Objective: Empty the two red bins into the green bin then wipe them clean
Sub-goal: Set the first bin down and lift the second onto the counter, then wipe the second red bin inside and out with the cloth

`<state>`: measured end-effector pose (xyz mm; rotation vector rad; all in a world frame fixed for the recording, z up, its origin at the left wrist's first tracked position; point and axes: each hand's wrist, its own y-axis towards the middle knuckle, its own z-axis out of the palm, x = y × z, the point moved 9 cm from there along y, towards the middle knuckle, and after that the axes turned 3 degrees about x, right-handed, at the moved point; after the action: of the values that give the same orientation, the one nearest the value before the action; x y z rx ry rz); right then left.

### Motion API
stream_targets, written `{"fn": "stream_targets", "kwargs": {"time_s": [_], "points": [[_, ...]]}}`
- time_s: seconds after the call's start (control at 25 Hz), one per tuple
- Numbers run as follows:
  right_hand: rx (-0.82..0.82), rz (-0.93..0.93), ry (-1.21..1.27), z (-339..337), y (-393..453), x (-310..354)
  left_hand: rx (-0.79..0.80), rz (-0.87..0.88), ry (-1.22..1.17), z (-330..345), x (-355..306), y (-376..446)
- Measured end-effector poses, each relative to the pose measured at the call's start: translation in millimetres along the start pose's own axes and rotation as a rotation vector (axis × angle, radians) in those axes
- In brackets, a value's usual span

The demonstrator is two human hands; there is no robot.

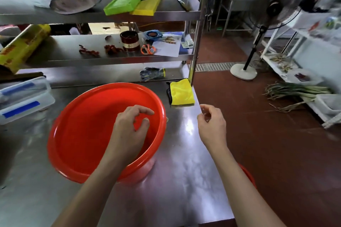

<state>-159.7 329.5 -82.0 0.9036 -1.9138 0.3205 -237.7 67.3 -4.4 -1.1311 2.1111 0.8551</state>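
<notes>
Hands (130, 127) loosely curled, empty

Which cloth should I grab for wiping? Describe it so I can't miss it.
Start at the steel table and its big red bin. Just past the bin's far right, by the table's edge and shelf post, lies the yellow cloth. It is folded, black-trimmed; the nearby glove is blue-patterned.

Ahead of you: orange-handled scissors (148, 49) on the middle shelf (73, 57), work glove (151, 73) below. Pedestal fan (273, 5) right, spring onions (297, 92) on the floor.
</notes>
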Motion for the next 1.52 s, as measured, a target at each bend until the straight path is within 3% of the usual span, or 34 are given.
{"fn": "stream_targets", "kwargs": {"time_s": [0.56, 0.88, 1.12, 1.28, 1.52], "points": [[0.104, 0.01, -0.074, -15.6, 101.9, -96.4, 0.08, -0.07, -0.012, 154.5, -27.4, 59.8], [0.242, 0.048, -0.101, 36.5, 148.4, -153.4, 0.174, -0.199, 0.04, 257.1, 43.6, 100.5], [0.3, 0.073, -0.097, 94.3, 197.5, -197.8, 0.142, -0.287, 0.038, 313.6, 112.9, 143.6], [0.336, 0.093, -0.114, 128.4, 225.4, -225.3, 0.127, -0.295, 0.224, 348.2, 147.3, 172.5], [0.304, 0.047, -0.094, 153.7, 256.7, -234.1, 0.19, -0.247, 0.286, 395.3, 178.9, 222.4]]}}
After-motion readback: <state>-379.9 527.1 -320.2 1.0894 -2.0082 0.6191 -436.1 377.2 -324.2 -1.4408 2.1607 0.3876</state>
